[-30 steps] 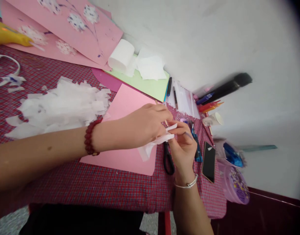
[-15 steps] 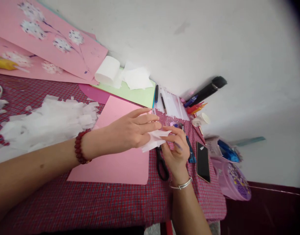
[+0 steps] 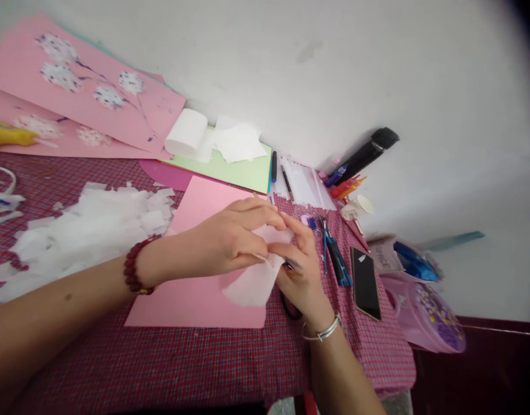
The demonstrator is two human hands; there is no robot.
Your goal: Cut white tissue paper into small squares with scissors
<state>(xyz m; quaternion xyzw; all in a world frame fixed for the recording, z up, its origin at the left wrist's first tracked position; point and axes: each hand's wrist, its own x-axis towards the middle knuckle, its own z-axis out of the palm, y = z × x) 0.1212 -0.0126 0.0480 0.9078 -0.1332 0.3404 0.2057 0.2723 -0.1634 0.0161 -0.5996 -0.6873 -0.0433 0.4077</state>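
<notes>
Both hands meet over the right side of a pink sheet of paper [image 3: 178, 305]. Between them is a thin piece of white tissue paper [image 3: 252, 282], which hangs down over the sheet. My left hand [image 3: 222, 239], with a red bead bracelet at the wrist, pinches the tissue between thumb and fingers. My right hand [image 3: 302, 271], wearing a silver bangle, has its fingers closed on the tissue's right edge. Beneath the right hand, a black scissors handle [image 3: 290, 308] shows in part; the rest is hidden.
Left lies a heap of torn white tissue [image 3: 96, 222]. Behind it are pink sheets with white flowers [image 3: 113, 127], a tissue roll [image 3: 187, 132] and green paper [image 3: 230, 173]. Rightward are paintbrushes [image 3: 337, 259], a phone [image 3: 366, 282], a paper cup [image 3: 360, 206] and a purple tub [image 3: 420, 314].
The tissue has opened out and now hangs lower and wider below the fingers. The hands have drawn closer together, with their fingers more bent. The view has shifted slightly.
</notes>
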